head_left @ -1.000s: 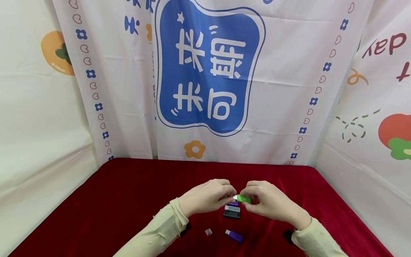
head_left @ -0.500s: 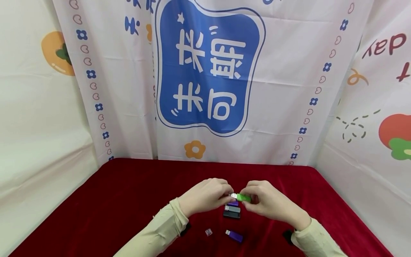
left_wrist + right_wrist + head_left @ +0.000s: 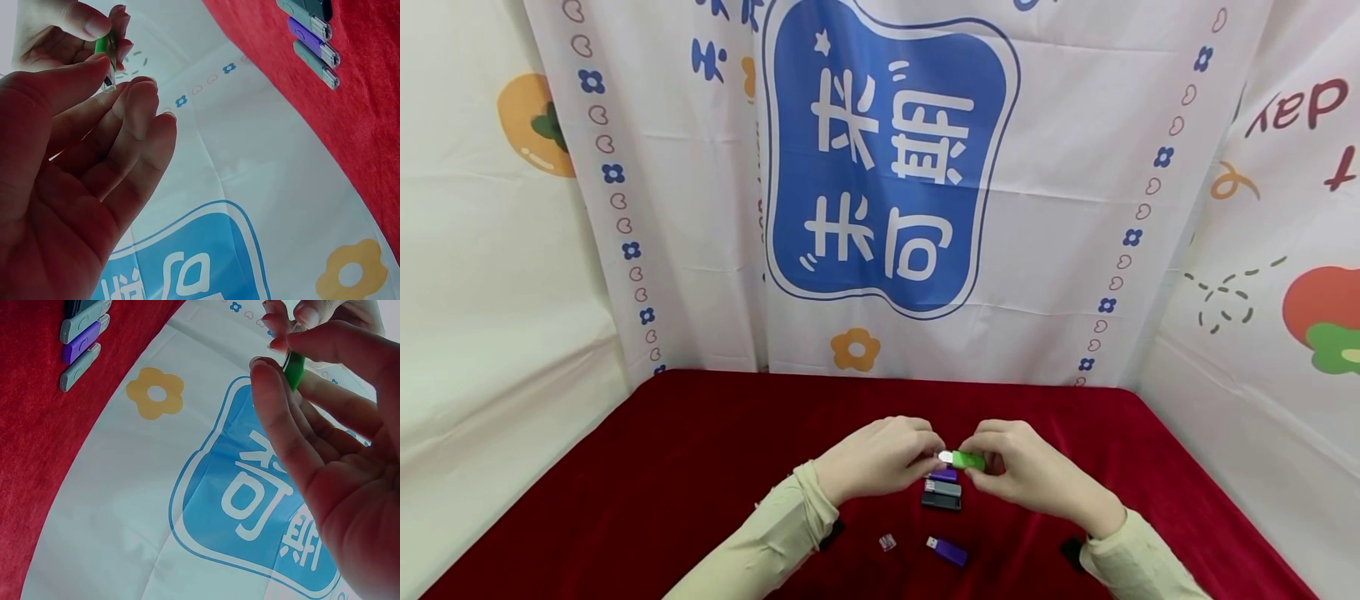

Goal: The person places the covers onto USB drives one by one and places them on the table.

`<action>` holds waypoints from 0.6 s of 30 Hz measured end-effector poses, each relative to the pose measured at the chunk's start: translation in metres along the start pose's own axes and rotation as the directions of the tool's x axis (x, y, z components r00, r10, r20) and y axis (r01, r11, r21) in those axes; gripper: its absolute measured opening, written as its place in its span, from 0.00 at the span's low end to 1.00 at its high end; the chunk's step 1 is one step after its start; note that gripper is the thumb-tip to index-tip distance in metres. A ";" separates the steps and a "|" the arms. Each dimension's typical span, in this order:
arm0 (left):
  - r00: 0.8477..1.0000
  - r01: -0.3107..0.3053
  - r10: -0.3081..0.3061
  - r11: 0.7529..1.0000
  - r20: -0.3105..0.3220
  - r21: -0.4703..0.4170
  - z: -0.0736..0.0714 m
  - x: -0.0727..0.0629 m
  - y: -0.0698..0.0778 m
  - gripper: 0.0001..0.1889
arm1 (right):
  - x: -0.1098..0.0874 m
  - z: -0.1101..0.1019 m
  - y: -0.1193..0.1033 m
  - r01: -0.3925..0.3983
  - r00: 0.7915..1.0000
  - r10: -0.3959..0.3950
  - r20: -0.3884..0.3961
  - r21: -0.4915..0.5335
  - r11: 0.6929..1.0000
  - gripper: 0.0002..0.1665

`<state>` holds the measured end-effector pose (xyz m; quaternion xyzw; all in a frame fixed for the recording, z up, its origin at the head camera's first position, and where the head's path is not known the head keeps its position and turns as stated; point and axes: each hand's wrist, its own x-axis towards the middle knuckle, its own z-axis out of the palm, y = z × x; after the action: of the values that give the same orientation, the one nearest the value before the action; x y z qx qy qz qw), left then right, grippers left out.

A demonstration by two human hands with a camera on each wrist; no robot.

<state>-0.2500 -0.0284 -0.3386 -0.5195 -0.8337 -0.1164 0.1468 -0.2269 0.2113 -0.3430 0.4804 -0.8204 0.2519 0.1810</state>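
Observation:
Above the red cloth, my right hand [image 3: 1022, 467] pinches a green USB stick [image 3: 968, 460] by its body, metal plug pointing left. Thumb and fingers of my left hand [image 3: 883, 457] close on the plug end, where a small clear cap [image 3: 110, 86] shows between them in the left wrist view. Below the hands lies a row of capped USB sticks, among them a purple stick [image 3: 82, 344], a grey stick [image 3: 943, 488] and a black stick [image 3: 942, 502]. Nearer to me lie an uncapped purple USB stick [image 3: 947, 552] and a loose clear cap [image 3: 887, 542].
Red cloth [image 3: 700, 467] covers the table. A dark object [image 3: 1072, 552] lies beside the right sleeve, and another dark object [image 3: 832, 534] is partly hidden by the left sleeve. A printed white curtain [image 3: 1060, 208] stands behind the table, with white sheets at both sides.
The green USB stick has turned slightly between the fingers, and its plug now shows as a plain bright face. Both hands stay nearly in place; the things on the cloth have not moved.

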 end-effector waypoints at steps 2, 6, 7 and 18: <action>1.000 0.003 -0.003 1.000 -0.002 -0.003 0.000 0.000 0.000 0.05 | 0.000 0.000 0.000 -0.002 1.000 0.002 -0.005 0.000 1.000 0.14; 1.000 0.008 -0.008 1.000 -0.005 -0.007 0.000 -0.001 0.000 0.05 | 0.001 0.001 0.000 0.003 1.000 -0.003 -0.013 -0.003 1.000 0.14; 1.000 0.008 -0.008 1.000 -0.005 -0.007 0.000 -0.001 0.000 0.05 | 0.001 0.001 -0.001 0.005 1.000 -0.005 -0.015 -0.004 1.000 0.14; 1.000 -0.001 0.002 0.999 -0.022 0.039 -0.001 -0.001 0.000 0.05 | 0.002 0.001 -0.002 0.053 0.998 -0.053 -0.018 -0.024 0.998 0.13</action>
<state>-0.2493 -0.0294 -0.3377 -0.5160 -0.8337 -0.1058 0.1659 -0.2263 0.2087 -0.3426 0.4975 -0.8085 0.2418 0.2009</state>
